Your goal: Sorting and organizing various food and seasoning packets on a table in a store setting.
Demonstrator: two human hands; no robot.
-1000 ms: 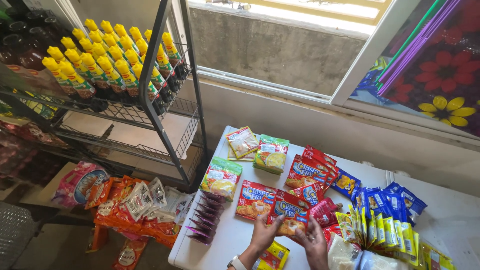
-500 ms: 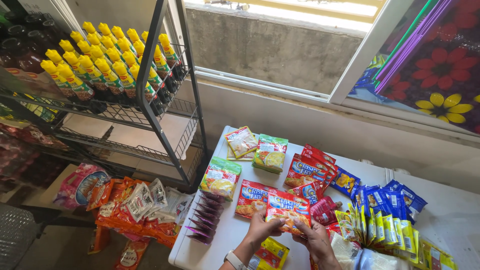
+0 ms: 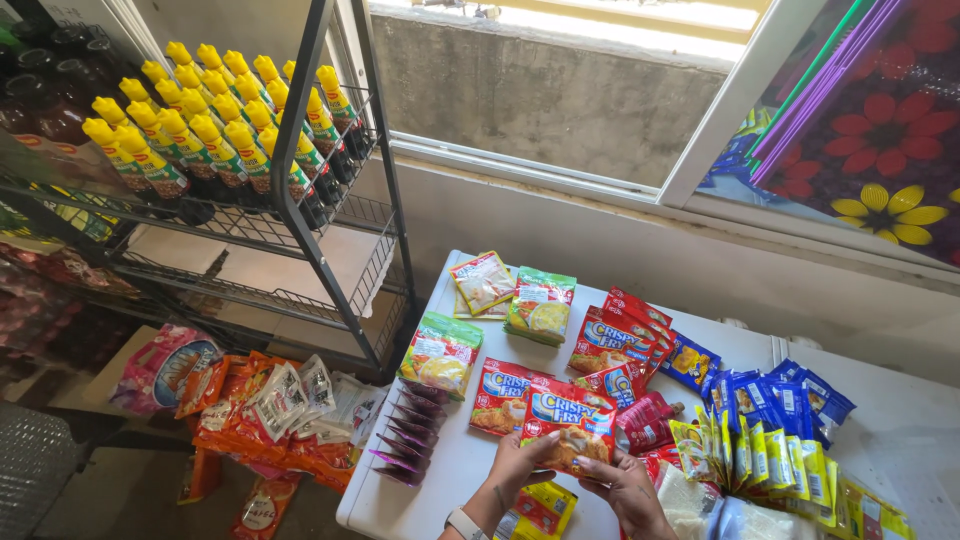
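My left hand (image 3: 517, 464) and my right hand (image 3: 618, 482) both hold a red packet of breading mix (image 3: 570, 425) just above the white table (image 3: 420, 500), near its front edge. The left hand grips the packet's lower left side, the right hand its lower right corner. More red packets of the same kind (image 3: 506, 393) lie flat right behind it. Under my hands lies a yellow and red packet (image 3: 540, 510).
Green packets (image 3: 441, 352), a stack of red packets (image 3: 622, 335), blue and yellow sachets (image 3: 770, 435) and purple sachets (image 3: 405, 440) cover the table. A black wire rack (image 3: 310, 210) with yellow-capped bottles (image 3: 215, 130) stands left. Orange snack bags (image 3: 250, 420) hang below it.
Both hands have lifted the red packet off the table and brought it up and forward, its face now turned towards me.
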